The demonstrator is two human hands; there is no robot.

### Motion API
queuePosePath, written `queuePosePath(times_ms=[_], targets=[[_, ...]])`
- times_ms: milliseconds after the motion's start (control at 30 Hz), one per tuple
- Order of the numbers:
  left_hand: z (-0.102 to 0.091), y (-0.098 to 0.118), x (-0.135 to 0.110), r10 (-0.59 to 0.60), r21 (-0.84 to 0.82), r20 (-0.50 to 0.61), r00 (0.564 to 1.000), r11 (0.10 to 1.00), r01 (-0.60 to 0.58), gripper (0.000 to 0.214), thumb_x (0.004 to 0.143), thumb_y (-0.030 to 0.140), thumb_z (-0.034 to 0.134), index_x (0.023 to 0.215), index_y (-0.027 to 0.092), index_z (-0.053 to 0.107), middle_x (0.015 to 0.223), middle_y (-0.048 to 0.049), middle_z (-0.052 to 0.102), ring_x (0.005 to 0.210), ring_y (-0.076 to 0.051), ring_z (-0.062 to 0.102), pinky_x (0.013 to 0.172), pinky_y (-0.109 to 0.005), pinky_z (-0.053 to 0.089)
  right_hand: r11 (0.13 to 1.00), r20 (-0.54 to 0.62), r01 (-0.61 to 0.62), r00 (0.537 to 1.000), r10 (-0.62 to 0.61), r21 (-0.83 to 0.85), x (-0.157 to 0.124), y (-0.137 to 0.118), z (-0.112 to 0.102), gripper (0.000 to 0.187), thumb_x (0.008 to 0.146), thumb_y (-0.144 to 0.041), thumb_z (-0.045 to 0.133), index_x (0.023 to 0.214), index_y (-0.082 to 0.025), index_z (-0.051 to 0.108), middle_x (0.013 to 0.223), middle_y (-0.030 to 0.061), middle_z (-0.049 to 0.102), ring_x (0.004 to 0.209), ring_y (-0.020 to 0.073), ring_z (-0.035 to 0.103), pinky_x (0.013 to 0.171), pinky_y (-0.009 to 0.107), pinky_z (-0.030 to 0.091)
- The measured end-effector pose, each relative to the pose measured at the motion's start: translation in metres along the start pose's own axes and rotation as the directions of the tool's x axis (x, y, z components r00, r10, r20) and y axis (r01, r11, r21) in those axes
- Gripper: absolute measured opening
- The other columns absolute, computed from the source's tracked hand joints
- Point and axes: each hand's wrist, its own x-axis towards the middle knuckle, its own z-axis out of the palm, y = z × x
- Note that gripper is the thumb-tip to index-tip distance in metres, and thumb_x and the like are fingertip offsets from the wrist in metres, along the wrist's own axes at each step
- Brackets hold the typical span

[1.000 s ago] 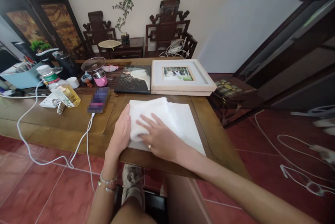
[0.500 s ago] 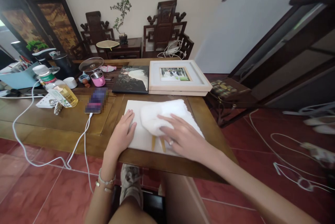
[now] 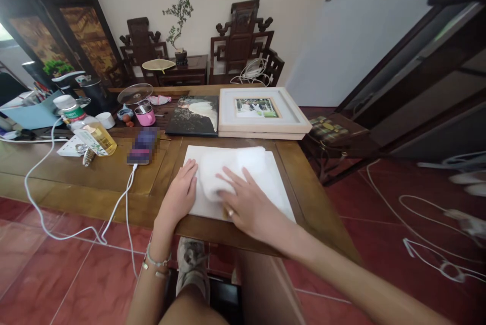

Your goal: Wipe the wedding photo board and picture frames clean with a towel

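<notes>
A white flat board [image 3: 279,191], like the back of a picture frame, lies at the near edge of the wooden table [image 3: 94,178]. On it rests a white cloth [image 3: 243,165]. My right hand [image 3: 248,203] lies flat on the cloth with its fingers spread, a ring on one finger. Fingers together and flat, my left hand [image 3: 180,193] presses on the board's left edge; bracelets show on that wrist.
Behind the board lie a framed photo [image 3: 261,112] in a pale frame and a dark print [image 3: 195,115]. To the left are a phone [image 3: 142,148] on a white cable, a bottle [image 3: 96,137], a pink cup [image 3: 146,114]. Cables lie on the red floor at right.
My right hand slid the cloth to the right across the board, then back toward the left. My left hand moved from the cloth's edge to lie flat on the board.
</notes>
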Motion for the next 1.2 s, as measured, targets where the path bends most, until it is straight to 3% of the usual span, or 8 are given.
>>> queuePosePath(times_ms=[133, 267, 500, 667, 800, 967, 1100, 1200], targets=[[-0.003, 0.002, 0.0, -0.01, -0.004, 0.027, 1.0, 1.0, 0.011, 0.043, 0.094, 0.016, 0.032, 0.134, 0.01, 0.048, 0.147, -0.0168, 0.043, 0.141, -0.023, 0.032, 0.117, -0.045, 0.027, 0.99, -0.048, 0.108, 0.993, -0.104, 0.087, -0.039, -0.028, -0.001, 0.03, 0.079, -0.008, 0.052, 0.102, -0.019, 0.068, 0.14, 0.0159, 0.05, 0.138, 0.037, 0.03, 0.107, 0.067, 0.024], [-0.003, 0.002, -0.001, -0.01, -0.002, 0.035, 0.999, 1.0, 0.01, 0.043, 0.095, 0.017, 0.032, 0.134, 0.008, 0.048, 0.147, -0.018, 0.042, 0.141, -0.023, 0.032, 0.117, -0.045, 0.026, 0.987, -0.06, 0.088, 0.995, -0.081, 0.134, -0.041, -0.025, -0.007, 0.027, 0.086, -0.012, 0.046, 0.101, -0.02, 0.067, 0.137, 0.0131, 0.054, 0.136, 0.0306, 0.036, 0.109, 0.061, 0.028], [-0.001, 0.003, 0.0, -0.006, 0.015, 0.026, 1.0, 1.0, 0.006, 0.043, 0.094, 0.017, 0.034, 0.134, 0.01, 0.048, 0.146, -0.0169, 0.043, 0.141, -0.024, 0.033, 0.117, -0.046, 0.027, 0.993, 0.01, -0.088, 0.996, 0.088, 0.075, 0.03, 0.018, -0.011, 0.028, 0.095, -0.02, 0.036, 0.104, -0.013, 0.063, 0.119, 0.0193, 0.063, 0.133, 0.0314, 0.039, 0.106, 0.056, 0.028], [-0.004, 0.005, 0.001, 0.015, 0.01, 0.001, 1.0, 1.0, -0.015, 0.043, 0.094, 0.017, 0.034, 0.134, 0.01, 0.049, 0.144, -0.0164, 0.046, 0.139, -0.024, 0.036, 0.116, -0.044, 0.028, 0.992, 0.028, -0.082, 0.996, 0.08, 0.098, 0.093, 0.019, -0.009, 0.028, 0.096, -0.021, 0.034, 0.101, -0.018, 0.062, 0.109, 0.012, 0.068, 0.113, 0.0286, 0.055, 0.094, 0.044, 0.036], [-0.004, 0.004, 0.001, 0.032, 0.02, -0.008, 0.999, 0.999, -0.032, 0.042, 0.094, 0.018, 0.035, 0.132, 0.01, 0.051, 0.141, -0.0165, 0.049, 0.137, -0.025, 0.04, 0.115, -0.044, 0.03, 0.989, 0.02, -0.092, 0.996, 0.09, 0.119, 0.113, 0.016, -0.009, 0.028, 0.096, -0.026, 0.036, 0.097, -0.019, 0.063, 0.101, 0.0106, 0.07, 0.1, 0.0273, 0.06, 0.086, 0.037, 0.038], [-0.002, 0.002, 0.0, 0.007, 0.021, 0.003, 1.0, 1.0, -0.007, 0.043, 0.095, 0.019, 0.034, 0.133, 0.007, 0.05, 0.145, -0.0181, 0.044, 0.139, -0.024, 0.036, 0.117, -0.044, 0.028, 0.976, 0.009, -0.174, 0.985, 0.175, 0.131, 0.084, 0.042, -0.016, 0.03, 0.096, -0.03, 0.036, 0.097, -0.02, 0.064, 0.096, 0.0092, 0.071, 0.093, 0.0285, 0.062, 0.076, 0.034, 0.041], [0.0, 0.002, -0.001, -0.013, 0.022, 0.004, 1.0, 1.0, 0.013, 0.043, 0.094, 0.018, 0.034, 0.132, 0.006, 0.05, 0.145, -0.0186, 0.045, 0.139, -0.024, 0.036, 0.117, -0.044, 0.028, 0.955, -0.023, -0.271, 0.961, 0.276, 0.12, 0.034, 0.082, -0.022, 0.033, 0.096, -0.032, 0.033, 0.101, -0.018, 0.062, 0.101, 0.0116, 0.07, 0.098, 0.0315, 0.061, 0.08, 0.039, 0.044], [0.0, 0.003, -0.001, -0.012, 0.02, 0.002, 1.0, 1.0, 0.012, 0.043, 0.094, 0.018, 0.034, 0.132, 0.006, 0.05, 0.145, -0.0188, 0.045, 0.139, -0.024, 0.036, 0.117, -0.045, 0.028, 0.949, -0.062, -0.301, 0.95, 0.307, 0.089, -0.007, 0.098, -0.024, 0.033, 0.095, -0.031, 0.033, 0.099, -0.019, 0.063, 0.099, 0.0127, 0.07, 0.099, 0.0344, 0.062, 0.083, 0.046, 0.047]])
